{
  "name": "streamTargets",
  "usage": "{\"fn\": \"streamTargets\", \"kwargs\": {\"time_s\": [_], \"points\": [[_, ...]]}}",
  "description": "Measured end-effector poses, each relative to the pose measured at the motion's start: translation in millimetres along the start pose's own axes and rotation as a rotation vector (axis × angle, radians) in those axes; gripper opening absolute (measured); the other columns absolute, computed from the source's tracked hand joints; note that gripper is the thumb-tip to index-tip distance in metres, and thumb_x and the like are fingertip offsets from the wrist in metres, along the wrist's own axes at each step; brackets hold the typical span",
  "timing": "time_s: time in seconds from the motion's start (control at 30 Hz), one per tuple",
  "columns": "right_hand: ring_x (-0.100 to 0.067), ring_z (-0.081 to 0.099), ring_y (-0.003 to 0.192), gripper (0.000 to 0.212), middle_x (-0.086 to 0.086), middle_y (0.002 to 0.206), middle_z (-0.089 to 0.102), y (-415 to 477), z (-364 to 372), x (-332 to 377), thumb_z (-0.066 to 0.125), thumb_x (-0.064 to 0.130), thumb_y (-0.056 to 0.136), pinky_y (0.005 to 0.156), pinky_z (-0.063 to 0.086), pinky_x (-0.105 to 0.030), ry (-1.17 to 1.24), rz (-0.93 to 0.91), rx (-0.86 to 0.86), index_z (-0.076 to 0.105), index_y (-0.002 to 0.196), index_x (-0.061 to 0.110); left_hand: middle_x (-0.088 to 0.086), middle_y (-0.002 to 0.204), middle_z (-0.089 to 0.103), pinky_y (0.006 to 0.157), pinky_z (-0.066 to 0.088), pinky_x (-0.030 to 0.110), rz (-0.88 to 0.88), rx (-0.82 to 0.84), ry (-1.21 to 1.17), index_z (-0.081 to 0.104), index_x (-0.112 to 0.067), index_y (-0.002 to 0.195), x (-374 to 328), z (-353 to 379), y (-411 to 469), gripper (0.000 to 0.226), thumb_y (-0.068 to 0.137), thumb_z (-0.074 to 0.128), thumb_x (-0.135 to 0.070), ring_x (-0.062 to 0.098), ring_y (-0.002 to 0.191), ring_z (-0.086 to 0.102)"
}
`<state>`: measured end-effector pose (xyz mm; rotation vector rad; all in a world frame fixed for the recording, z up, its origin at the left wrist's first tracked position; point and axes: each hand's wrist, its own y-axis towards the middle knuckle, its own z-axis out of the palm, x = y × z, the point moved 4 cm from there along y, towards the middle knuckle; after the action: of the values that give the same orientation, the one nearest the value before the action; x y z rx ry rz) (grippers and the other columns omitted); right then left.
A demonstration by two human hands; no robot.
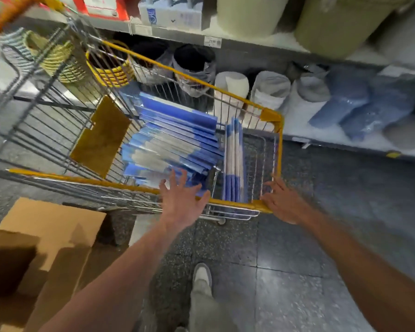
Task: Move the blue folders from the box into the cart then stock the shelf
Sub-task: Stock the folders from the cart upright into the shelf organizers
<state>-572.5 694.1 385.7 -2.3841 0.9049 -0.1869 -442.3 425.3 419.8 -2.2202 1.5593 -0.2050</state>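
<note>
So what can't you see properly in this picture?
Head view:
Inside the cardboard box: shadow and the picture's edge hide whether folders are left.
Price tag on the shelf: too small and blurred to read.
Labels on the blue folders in the cart: blurred.

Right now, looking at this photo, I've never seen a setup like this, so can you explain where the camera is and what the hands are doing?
There is no machine here: a person wears a camera on the head, so this one picture looks down at their own arms. The left hand, fingers spread, reaches over the near rim of a wire shopping cart towards a stack of blue folders lying inside; a few upright folders stand in the small end section. The right hand is at the cart's yellow corner. Neither hand holds anything. A cardboard box sits on the floor at lower left, and store shelves with baskets and rolled goods run behind the cart.
</note>
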Motion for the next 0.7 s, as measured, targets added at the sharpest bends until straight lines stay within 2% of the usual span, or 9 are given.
{"fn": "streamTargets", "kwargs": {"time_s": [0.13, 0.2, 0.3, 0.37, 0.43, 0.47, 0.57, 0.7], "points": [[-0.041, -0.017, 0.15, 0.042, -0.017, 0.164, 0.011, -61.8, 53.6, 1.6, 0.037, 0.027, 0.107, 0.103, 0.043, -0.064, -0.03, 0.083, -0.009, 0.039, 0.148, 0.018, 0.008, 0.169, 0.007, 0.118, -0.004, 0.064, 0.077, -0.051, 0.056, 0.042, -0.036, 0.151, -35.8, 25.8, -41.8, 0.068, 0.098, 0.016, -0.071, 0.036, 0.155, -0.006], [-0.039, -0.022, 0.148, 0.042, -0.016, 0.164, 0.009, -95.3, 78.3, 8.9, 0.028, 0.029, 0.108, 0.104, 0.04, -0.067, 0.032, 0.143, 0.002, 0.041, 0.146, 0.018, 0.009, 0.168, 0.011, 0.118, -0.005, 0.065, 0.116, -0.068, 0.082, 0.046, -0.033, 0.149, -48.6, 40.1, -65.8, 0.071, 0.097, 0.015, -0.071, 0.037, 0.155, -0.003], [-0.037, -0.021, 0.149, 0.051, -0.016, 0.165, 0.005, -154.5, 111.5, 26.6, 0.015, 0.035, 0.106, 0.111, 0.031, -0.066, 0.124, 0.232, 0.006, 0.043, 0.144, 0.015, 0.009, 0.165, 0.027, 0.118, 0.001, 0.064, 0.188, -0.076, 0.124, 0.065, -0.034, 0.13, -73.0, 56.9, -104.2, 0.072, 0.097, 0.014, -0.072, 0.035, 0.154, 0.01], [-0.033, -0.018, 0.151, 0.054, -0.013, 0.166, 0.006, -189.7, 129.0, 41.6, 0.014, 0.041, 0.105, 0.115, 0.026, -0.063, 0.198, 0.292, -0.029, 0.049, 0.139, 0.017, 0.007, 0.158, 0.04, 0.117, 0.007, 0.061, 0.242, -0.096, 0.152, 0.071, -0.033, 0.118, -83.8, 65.5, -128.3, 0.069, 0.098, 0.016, -0.071, 0.033, 0.15, 0.022], [-0.029, -0.025, 0.147, 0.049, -0.014, 0.166, 0.008, -229.9, 148.2, 57.0, 0.018, 0.039, 0.107, 0.116, 0.024, -0.063, 0.189, 0.32, -0.044, 0.051, 0.136, 0.019, 0.006, 0.148, 0.052, 0.117, 0.013, 0.059, 0.291, -0.14, 0.114, 0.073, -0.031, 0.108, -98.7, 74.0, -156.2, 0.064, 0.099, 0.022, -0.068, 0.031, 0.146, 0.032], [-0.03, -0.025, 0.147, 0.052, -0.015, 0.165, 0.008, -246.9, 159.1, 63.7, 0.014, 0.041, 0.106, 0.117, 0.019, -0.065, 0.185, 0.338, -0.026, 0.05, 0.137, 0.019, 0.005, 0.146, 0.055, 0.118, 0.014, 0.058, 0.309, -0.146, 0.109, 0.074, -0.03, 0.105, -104.2, 79.5, -167.4, 0.065, 0.098, 0.021, -0.069, 0.03, 0.144, 0.035], [-0.039, -0.018, 0.15, 0.083, -0.018, 0.165, 0.009, -297.8, 187.6, 84.5, -0.016, 0.047, 0.089, 0.118, 0.001, -0.066, 0.184, 0.37, 0.014, 0.046, 0.14, 0.022, 0.005, 0.149, 0.052, 0.119, 0.011, 0.058, 0.364, -0.14, 0.18, 0.075, -0.031, 0.105, -121.1, 103.9, -197.6, 0.081, 0.093, 0.01, -0.076, 0.029, 0.146, 0.032], [-0.04, -0.017, 0.15, 0.085, -0.022, 0.163, 0.014, -353.4, 223.4, 106.9, -0.015, 0.048, 0.089, 0.114, -0.017, -0.065, 0.258, 0.432, -0.013, 0.053, 0.133, 0.022, 0.006, 0.151, 0.049, 0.118, 0.008, 0.06, 0.44, -0.15, 0.235, 0.074, -0.031, 0.114, -145.0, 131.4, -230.5, 0.079, 0.091, 0.015, -0.078, 0.032, 0.15, 0.026]]}}
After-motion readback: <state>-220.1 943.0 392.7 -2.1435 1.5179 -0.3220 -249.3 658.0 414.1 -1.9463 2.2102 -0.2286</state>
